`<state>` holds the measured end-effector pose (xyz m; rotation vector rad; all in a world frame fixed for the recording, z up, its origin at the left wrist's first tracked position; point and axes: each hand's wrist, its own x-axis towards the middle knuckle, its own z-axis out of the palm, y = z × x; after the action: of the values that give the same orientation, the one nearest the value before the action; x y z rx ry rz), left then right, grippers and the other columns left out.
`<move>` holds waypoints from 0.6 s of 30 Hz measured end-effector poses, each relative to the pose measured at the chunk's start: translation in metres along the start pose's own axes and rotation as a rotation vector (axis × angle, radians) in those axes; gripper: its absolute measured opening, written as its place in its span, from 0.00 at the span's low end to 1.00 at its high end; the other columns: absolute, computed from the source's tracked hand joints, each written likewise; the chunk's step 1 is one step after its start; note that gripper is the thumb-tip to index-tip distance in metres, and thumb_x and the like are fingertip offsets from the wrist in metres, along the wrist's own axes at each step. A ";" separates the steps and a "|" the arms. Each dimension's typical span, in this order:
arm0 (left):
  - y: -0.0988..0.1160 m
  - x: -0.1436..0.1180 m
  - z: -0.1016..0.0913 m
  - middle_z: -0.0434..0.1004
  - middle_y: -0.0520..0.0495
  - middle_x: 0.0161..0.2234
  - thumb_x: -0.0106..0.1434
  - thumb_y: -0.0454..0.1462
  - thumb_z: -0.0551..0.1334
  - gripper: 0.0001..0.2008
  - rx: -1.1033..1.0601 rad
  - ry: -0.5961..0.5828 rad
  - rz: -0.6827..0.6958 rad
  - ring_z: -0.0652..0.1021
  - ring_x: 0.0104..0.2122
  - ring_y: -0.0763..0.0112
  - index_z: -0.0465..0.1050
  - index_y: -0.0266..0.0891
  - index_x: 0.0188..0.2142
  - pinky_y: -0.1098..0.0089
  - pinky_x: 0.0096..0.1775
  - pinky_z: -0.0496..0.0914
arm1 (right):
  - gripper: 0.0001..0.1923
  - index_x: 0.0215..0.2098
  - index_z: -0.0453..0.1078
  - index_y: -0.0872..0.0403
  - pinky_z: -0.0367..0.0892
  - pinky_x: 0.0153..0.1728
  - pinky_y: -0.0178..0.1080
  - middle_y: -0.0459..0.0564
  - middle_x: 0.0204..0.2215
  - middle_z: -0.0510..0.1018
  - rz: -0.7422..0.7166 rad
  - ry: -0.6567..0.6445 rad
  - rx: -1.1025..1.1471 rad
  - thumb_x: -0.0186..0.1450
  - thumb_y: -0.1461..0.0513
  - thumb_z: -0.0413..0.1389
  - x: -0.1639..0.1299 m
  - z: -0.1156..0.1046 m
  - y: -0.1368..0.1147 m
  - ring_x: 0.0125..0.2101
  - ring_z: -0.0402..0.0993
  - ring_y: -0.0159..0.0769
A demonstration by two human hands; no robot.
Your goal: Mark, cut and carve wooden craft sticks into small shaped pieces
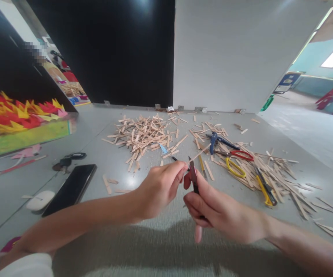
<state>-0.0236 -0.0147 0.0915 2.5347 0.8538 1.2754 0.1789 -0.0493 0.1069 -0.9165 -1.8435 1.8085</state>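
Note:
My left hand (163,184) is closed in a pinch around the near end of a thin wooden stick (201,152), which points up and to the right. My right hand (215,207) is wrapped round a dark red-and-black cutter knife (193,175); its tip stands upright right beside the stick and my left fingertips. Whether the blade touches the stick, I cannot tell. Just beyond the hands, a pencil (202,166) and a loose flat stick (209,170) lie on the grey floor.
A heap of wooden sticks (145,134) lies ahead. To the right are more sticks, scissors with red and yellow handles (235,168), a blue-handled tool (213,142) and a yellow cutter (266,190). At left are a phone (71,188), keys (65,162) and a white case (40,201).

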 end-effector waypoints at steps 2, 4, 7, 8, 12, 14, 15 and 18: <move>0.001 0.002 0.000 0.74 0.58 0.25 0.78 0.28 0.51 0.14 -0.014 -0.004 0.005 0.69 0.19 0.81 0.67 0.40 0.35 0.78 0.26 0.65 | 0.17 0.58 0.53 0.48 0.76 0.25 0.29 0.33 0.25 0.60 -0.009 0.022 0.005 0.81 0.47 0.48 0.002 0.005 0.003 0.20 0.63 0.24; 0.000 0.001 -0.001 0.72 0.59 0.24 0.78 0.28 0.52 0.14 -0.019 -0.018 -0.005 0.68 0.19 0.81 0.66 0.41 0.34 0.78 0.25 0.64 | 0.17 0.54 0.56 0.48 0.71 0.19 0.26 0.33 0.25 0.62 0.044 0.012 0.007 0.80 0.45 0.48 -0.003 -0.003 -0.007 0.18 0.62 0.23; -0.003 -0.001 -0.001 0.72 0.57 0.24 0.77 0.30 0.52 0.12 0.006 -0.022 0.014 0.70 0.20 0.78 0.67 0.41 0.35 0.77 0.26 0.66 | 0.20 0.47 0.58 0.48 0.63 0.12 0.23 0.33 0.24 0.59 0.166 -0.064 0.052 0.78 0.42 0.51 -0.016 -0.028 -0.029 0.16 0.52 0.21; -0.004 -0.001 -0.001 0.72 0.57 0.24 0.77 0.30 0.52 0.12 0.020 -0.016 0.033 0.70 0.20 0.78 0.68 0.41 0.36 0.77 0.26 0.67 | 0.21 0.46 0.58 0.48 0.63 0.11 0.23 0.32 0.24 0.57 0.211 -0.100 0.080 0.77 0.41 0.52 -0.019 -0.034 -0.034 0.16 0.49 0.20; -0.004 -0.001 -0.003 0.73 0.57 0.24 0.76 0.28 0.53 0.13 0.074 0.030 0.063 0.72 0.21 0.77 0.70 0.40 0.36 0.76 0.28 0.68 | 0.19 0.49 0.57 0.48 0.60 0.11 0.22 0.32 0.24 0.58 0.156 -0.083 0.063 0.79 0.42 0.50 -0.014 -0.023 -0.022 0.14 0.52 0.20; -0.003 0.001 -0.003 0.75 0.57 0.25 0.76 0.28 0.53 0.14 0.068 0.040 0.059 0.72 0.22 0.78 0.69 0.40 0.35 0.77 0.29 0.69 | 0.16 0.52 0.56 0.47 0.65 0.14 0.23 0.33 0.25 0.60 0.056 0.016 0.000 0.80 0.45 0.49 -0.005 -0.003 -0.006 0.16 0.59 0.22; -0.002 0.001 -0.004 0.76 0.57 0.25 0.77 0.28 0.53 0.14 0.056 0.033 0.060 0.72 0.21 0.79 0.69 0.40 0.35 0.78 0.29 0.69 | 0.17 0.53 0.55 0.47 0.70 0.17 0.25 0.34 0.26 0.59 0.006 0.039 0.021 0.80 0.46 0.50 -0.001 0.005 0.001 0.18 0.59 0.23; -0.002 0.003 -0.006 0.77 0.57 0.26 0.77 0.27 0.53 0.14 0.037 0.013 0.073 0.72 0.22 0.80 0.69 0.40 0.35 0.78 0.30 0.69 | 0.19 0.52 0.54 0.46 0.75 0.20 0.28 0.34 0.26 0.56 -0.064 0.087 0.116 0.78 0.44 0.52 0.002 0.012 0.006 0.22 0.55 0.26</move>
<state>-0.0275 -0.0125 0.0961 2.6116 0.8017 1.3099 0.1699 -0.0573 0.1000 -0.8704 -1.6774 1.7873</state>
